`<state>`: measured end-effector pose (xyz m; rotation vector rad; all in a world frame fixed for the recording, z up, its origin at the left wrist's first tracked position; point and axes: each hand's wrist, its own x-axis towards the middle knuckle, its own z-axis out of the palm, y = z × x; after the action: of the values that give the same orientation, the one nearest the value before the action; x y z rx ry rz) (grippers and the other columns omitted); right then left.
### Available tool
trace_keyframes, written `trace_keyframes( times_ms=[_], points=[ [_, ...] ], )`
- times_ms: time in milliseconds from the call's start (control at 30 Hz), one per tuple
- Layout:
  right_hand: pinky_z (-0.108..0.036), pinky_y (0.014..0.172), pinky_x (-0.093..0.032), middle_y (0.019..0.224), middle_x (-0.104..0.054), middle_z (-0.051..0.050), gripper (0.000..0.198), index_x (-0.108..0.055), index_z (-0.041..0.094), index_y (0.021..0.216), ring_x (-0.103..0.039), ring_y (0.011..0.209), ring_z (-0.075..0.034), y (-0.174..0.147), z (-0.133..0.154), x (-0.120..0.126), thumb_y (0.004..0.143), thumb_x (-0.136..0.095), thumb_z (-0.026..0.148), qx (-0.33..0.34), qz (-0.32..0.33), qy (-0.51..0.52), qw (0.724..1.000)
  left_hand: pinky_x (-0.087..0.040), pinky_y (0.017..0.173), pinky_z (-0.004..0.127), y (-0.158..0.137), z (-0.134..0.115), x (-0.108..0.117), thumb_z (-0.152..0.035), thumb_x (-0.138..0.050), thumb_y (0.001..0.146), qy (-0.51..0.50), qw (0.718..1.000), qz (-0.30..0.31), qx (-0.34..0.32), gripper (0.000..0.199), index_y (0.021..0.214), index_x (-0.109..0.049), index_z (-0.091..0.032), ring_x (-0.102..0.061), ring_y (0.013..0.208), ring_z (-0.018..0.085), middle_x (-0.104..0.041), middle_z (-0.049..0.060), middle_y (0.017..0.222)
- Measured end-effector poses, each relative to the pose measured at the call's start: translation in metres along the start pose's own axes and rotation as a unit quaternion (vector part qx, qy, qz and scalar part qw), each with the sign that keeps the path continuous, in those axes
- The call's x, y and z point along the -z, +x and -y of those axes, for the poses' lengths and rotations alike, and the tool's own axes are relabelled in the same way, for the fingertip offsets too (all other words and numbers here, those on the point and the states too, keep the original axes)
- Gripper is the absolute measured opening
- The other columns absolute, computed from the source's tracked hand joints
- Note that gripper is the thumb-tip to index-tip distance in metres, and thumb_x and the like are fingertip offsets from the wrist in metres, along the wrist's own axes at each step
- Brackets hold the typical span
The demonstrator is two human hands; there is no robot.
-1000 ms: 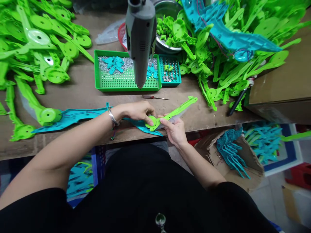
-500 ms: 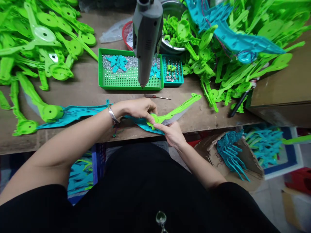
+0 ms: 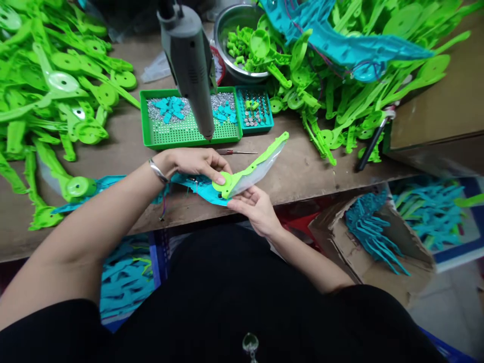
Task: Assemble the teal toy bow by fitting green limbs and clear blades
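Note:
My left hand [image 3: 202,164] pinches the round hub of a lime-green plastic arm [image 3: 260,160], with the thumb on top. A translucent blade [image 3: 259,176] runs along the arm's lower side, and the arm slants up to the right. Beneath the hub lies a long blue plastic shell [image 3: 206,193] with thin wires on it. My right hand [image 3: 259,209] is closed at the shell's right end, its thumb along the edge and fingers under the blade. I cannot tell whether the hub is seated in the shell.
A grey power screwdriver [image 3: 192,70] hangs over a green tray [image 3: 170,138] of screws and blue bits. Behind my hands lies a small screwdriver [image 3: 238,152]. Green parts [image 3: 56,96] are heaped left and right. A metal bowl [image 3: 242,74] and cardboard box [image 3: 408,282] stand to the right.
The green arm has swung to a steeper slant. My right thumb has moved off the hub to the blue shell's edge. The whole view has shifted slightly.

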<state>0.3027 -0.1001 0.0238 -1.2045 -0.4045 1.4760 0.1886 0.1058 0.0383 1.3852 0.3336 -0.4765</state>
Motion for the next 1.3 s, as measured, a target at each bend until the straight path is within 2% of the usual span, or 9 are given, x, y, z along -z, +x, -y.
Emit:
trace_keyframes(
  times_ms=[100, 167, 300, 400, 633, 800, 933, 1067, 1300],
  points=[
    [-0.040, 0.098, -0.055, 0.107, -0.076, -0.005, 0.044, -0.067, 0.022, 0.105, -0.071, 0.100, -0.020, -0.006, 0.004, 0.006, 0.068, -0.085, 0.041, -0.004, 0.053, 0.014, 0.998, -0.054, 0.071, 0.024, 0.001, 0.001, 0.004, -0.037, -0.087, 0.066, -0.030, 0.999, 0.022, 0.025, 0.039, 0.100, -0.078, -0.019, -0.067, 0.071, 0.015, -0.077, 0.005, 0.086],
    [-0.040, 0.097, -0.055, 0.107, -0.076, -0.006, 0.043, -0.066, 0.022, 0.105, -0.071, 0.100, -0.020, -0.007, 0.004, 0.013, 0.072, -0.082, 0.043, 0.003, 0.062, 0.029, 0.998, -0.055, 0.073, 0.025, 0.002, 0.003, 0.006, -0.039, -0.086, 0.068, -0.043, 0.998, 0.029, 0.030, 0.040, 0.102, -0.078, -0.019, -0.068, 0.072, 0.016, -0.077, 0.006, 0.089],
    [-0.036, 0.089, -0.056, 0.107, -0.075, -0.006, 0.043, -0.064, 0.022, 0.110, -0.071, 0.095, -0.018, -0.005, 0.000, 0.029, 0.076, -0.080, 0.043, 0.027, 0.039, 0.030, 0.998, -0.056, 0.073, 0.024, -0.002, 0.006, 0.011, -0.043, -0.082, 0.076, -0.058, 0.997, 0.027, 0.042, 0.042, 0.108, -0.076, -0.018, -0.070, 0.076, 0.016, -0.078, 0.009, 0.095],
    [-0.033, 0.086, -0.056, 0.106, -0.075, -0.006, 0.040, -0.064, 0.023, 0.109, -0.070, 0.092, -0.016, -0.002, 0.000, 0.038, 0.077, -0.080, 0.041, 0.044, 0.021, 0.016, 0.999, -0.055, 0.075, 0.024, -0.006, 0.003, 0.015, -0.046, -0.081, 0.076, -0.073, 0.996, 0.008, 0.049, 0.043, 0.105, -0.077, -0.015, -0.070, 0.077, 0.016, -0.078, 0.010, 0.092],
    [-0.037, 0.095, -0.054, 0.104, -0.075, -0.005, 0.036, -0.067, 0.023, 0.104, -0.070, 0.095, -0.018, 0.002, -0.002, 0.051, 0.075, -0.082, 0.041, 0.084, -0.010, -0.006, 0.996, -0.057, 0.078, 0.027, -0.012, -0.004, 0.016, -0.051, -0.083, 0.072, -0.095, 0.994, -0.015, 0.058, 0.046, 0.097, -0.078, -0.013, -0.070, 0.076, 0.018, -0.078, 0.010, 0.091],
    [-0.038, 0.094, -0.055, 0.101, -0.075, -0.005, 0.032, -0.069, 0.024, 0.097, -0.070, 0.094, -0.018, 0.002, -0.004, 0.051, 0.073, -0.083, 0.039, 0.082, -0.019, 0.003, 0.996, -0.054, 0.072, 0.025, -0.020, -0.008, 0.017, -0.051, -0.085, 0.067, -0.110, 0.988, -0.050, 0.094, 0.043, 0.092, -0.079, -0.016, -0.068, 0.074, 0.017, -0.078, 0.009, 0.089],
    [-0.035, 0.087, -0.057, 0.100, -0.075, -0.004, 0.028, -0.069, 0.023, 0.092, -0.069, 0.089, -0.017, 0.001, -0.004, 0.046, 0.070, -0.085, 0.032, 0.088, -0.021, 0.007, 0.996, -0.052, 0.068, 0.025, -0.024, -0.013, 0.018, -0.051, -0.088, 0.063, -0.114, 0.984, -0.081, 0.112, 0.044, 0.090, -0.080, -0.017, -0.063, 0.066, 0.015, -0.077, 0.008, 0.084],
    [-0.033, 0.078, -0.057, 0.091, -0.073, -0.003, 0.023, -0.070, 0.023, 0.090, -0.066, 0.079, -0.015, 0.002, -0.004, 0.043, 0.070, -0.083, 0.026, 0.099, -0.027, -0.007, 0.995, -0.051, 0.064, 0.022, -0.023, -0.015, 0.015, -0.052, -0.088, 0.062, -0.120, 0.984, -0.069, 0.111, 0.044, 0.086, -0.080, -0.016, -0.061, 0.061, 0.012, -0.075, 0.006, 0.076],
    [-0.032, 0.075, -0.057, 0.085, -0.071, -0.002, 0.023, -0.070, 0.022, 0.088, -0.064, 0.074, -0.013, 0.004, -0.002, 0.038, 0.069, -0.084, 0.025, 0.104, -0.026, -0.003, 0.994, -0.053, 0.063, 0.022, -0.024, -0.015, 0.015, -0.052, -0.088, 0.063, -0.127, 0.984, -0.068, 0.104, 0.045, 0.086, -0.080, -0.014, -0.063, 0.061, 0.013, -0.075, 0.007, 0.075]
  ],
)
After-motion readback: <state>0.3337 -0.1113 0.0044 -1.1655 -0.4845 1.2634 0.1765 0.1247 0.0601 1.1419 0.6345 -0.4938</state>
